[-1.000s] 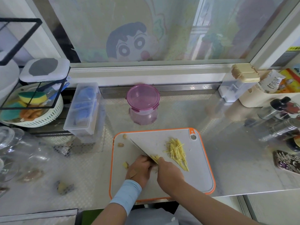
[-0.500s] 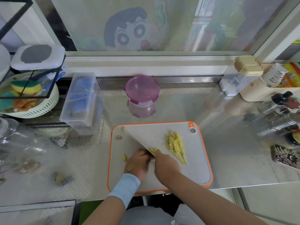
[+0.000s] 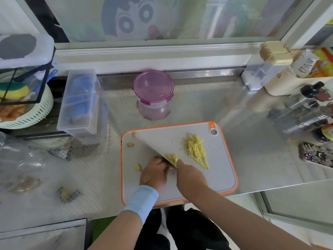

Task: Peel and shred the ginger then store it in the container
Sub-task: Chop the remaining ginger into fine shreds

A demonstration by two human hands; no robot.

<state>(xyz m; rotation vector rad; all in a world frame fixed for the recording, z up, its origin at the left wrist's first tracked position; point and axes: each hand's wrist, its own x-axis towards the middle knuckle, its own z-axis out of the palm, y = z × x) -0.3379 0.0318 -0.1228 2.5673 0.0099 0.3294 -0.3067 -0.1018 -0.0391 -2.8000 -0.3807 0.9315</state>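
Ginger pinched in left grip, knife clasped in right grip (blade against ginger)

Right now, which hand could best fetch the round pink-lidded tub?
Probably the left hand: it only holds the yellow ginger slices, while the right hand grips the grey-bladed knife. The round pink-lidded plastic tub stands behind the orange-rimmed cutting board's left half.
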